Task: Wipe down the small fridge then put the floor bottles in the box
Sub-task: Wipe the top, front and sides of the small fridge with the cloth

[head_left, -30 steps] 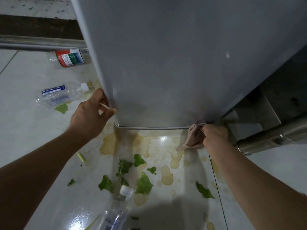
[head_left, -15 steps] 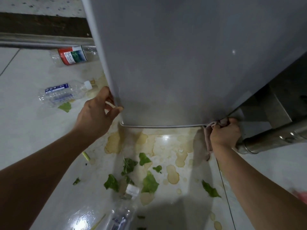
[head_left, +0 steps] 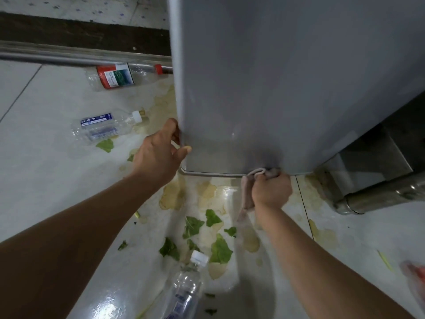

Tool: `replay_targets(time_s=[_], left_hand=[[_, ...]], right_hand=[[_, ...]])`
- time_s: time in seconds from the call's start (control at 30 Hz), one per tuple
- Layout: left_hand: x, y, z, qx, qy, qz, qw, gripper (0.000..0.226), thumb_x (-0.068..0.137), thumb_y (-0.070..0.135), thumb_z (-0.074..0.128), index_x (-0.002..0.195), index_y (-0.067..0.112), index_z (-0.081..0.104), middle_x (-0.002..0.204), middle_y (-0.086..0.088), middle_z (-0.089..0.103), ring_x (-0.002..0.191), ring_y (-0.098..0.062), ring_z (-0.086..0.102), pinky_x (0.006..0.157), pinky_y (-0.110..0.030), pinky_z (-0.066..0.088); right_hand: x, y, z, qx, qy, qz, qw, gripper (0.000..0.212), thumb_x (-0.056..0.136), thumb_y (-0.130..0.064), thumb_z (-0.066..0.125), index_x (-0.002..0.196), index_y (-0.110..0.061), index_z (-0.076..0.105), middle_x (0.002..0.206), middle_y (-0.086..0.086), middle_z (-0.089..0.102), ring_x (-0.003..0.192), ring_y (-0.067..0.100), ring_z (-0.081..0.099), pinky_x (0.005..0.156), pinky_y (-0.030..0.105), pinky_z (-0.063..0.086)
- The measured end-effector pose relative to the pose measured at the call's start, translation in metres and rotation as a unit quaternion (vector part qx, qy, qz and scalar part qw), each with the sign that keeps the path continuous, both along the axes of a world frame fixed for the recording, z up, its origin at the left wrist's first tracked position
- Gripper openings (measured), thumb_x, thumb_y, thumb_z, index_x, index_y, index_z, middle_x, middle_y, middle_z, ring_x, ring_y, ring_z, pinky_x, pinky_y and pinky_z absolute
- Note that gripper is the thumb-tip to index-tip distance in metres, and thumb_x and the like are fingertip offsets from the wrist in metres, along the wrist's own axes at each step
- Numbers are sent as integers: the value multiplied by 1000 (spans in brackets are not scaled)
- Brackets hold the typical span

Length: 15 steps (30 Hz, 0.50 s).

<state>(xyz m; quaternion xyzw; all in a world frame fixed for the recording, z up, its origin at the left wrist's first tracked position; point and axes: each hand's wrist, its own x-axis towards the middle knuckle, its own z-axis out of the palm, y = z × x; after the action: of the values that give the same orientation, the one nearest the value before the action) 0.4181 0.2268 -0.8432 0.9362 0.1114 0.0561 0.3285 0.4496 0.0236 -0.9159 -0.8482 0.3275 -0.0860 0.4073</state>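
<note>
Right hand (head_left: pixel 271 192): grip closed around a bunched pale pink cloth (head_left: pixel 249 194), pressed to the bottom front edge of the small grey metal fridge (head_left: pixel 287 88); a tail of cloth hangs toward the floor.
Left hand (head_left: pixel 158 155): fingers wrapped round the fridge's lower left corner, thumb on the front face; steadying, holding nothing else.

Step in hand, judged: wiping the fridge's lower edge. Bottles not yet collected; no box in view.

Risks: the white tiled floor (head_left: pixel 46 180) in front of the fridge carries yellowish spill patches (head_left: pixel 174 194) and green leaf scraps (head_left: pixel 219 249). The hanging cloth could drag through them and smear the fridge. The wet tile could cause a slip.

Around the fridge: a clear plastic bottle with white cap (head_left: pixel 184 291) lies on the floor in front, near the arms, easy to kick. To the left, a clear blue-labelled bottle (head_left: pixel 105 126); further back, a red-labelled bottle (head_left: pixel 119 75) against a metal rail.
</note>
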Motion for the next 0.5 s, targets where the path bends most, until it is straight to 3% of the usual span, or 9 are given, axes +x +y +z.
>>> replay_targets(time_s=[0.27, 0.4, 0.5], left_hand=[[-5, 11, 7, -3, 24, -40, 999, 19, 87, 20, 60, 97, 26, 45, 98, 11, 61, 95, -19, 63, 83, -42, 52], [-15, 23, 11, 10, 62, -87, 994, 40, 87, 21, 61, 123, 27, 46, 121, 7, 62, 110, -17, 59, 93, -42, 48], [-23, 29, 12, 34, 87, -105, 990, 50, 87, 24, 61, 133, 27, 42, 130, 4, 57, 116, -18, 55, 97, -43, 46]], right_hand=[[-27, 67, 5, 49, 28, 86, 995, 23, 84, -16, 67, 99, -2, 59, 101, 16, 67, 96, 31, 64, 76, 33, 47], [-39, 90, 16, 46, 56, 176, 982, 17, 84, -17, 66, 97, -7, 60, 102, 12, 67, 98, 31, 63, 79, 31, 47], [-46, 93, 26, -8, 64, 294, 954, 18, 85, -17, 65, 100, -8, 61, 102, 9, 66, 100, 28, 61, 80, 29, 45]])
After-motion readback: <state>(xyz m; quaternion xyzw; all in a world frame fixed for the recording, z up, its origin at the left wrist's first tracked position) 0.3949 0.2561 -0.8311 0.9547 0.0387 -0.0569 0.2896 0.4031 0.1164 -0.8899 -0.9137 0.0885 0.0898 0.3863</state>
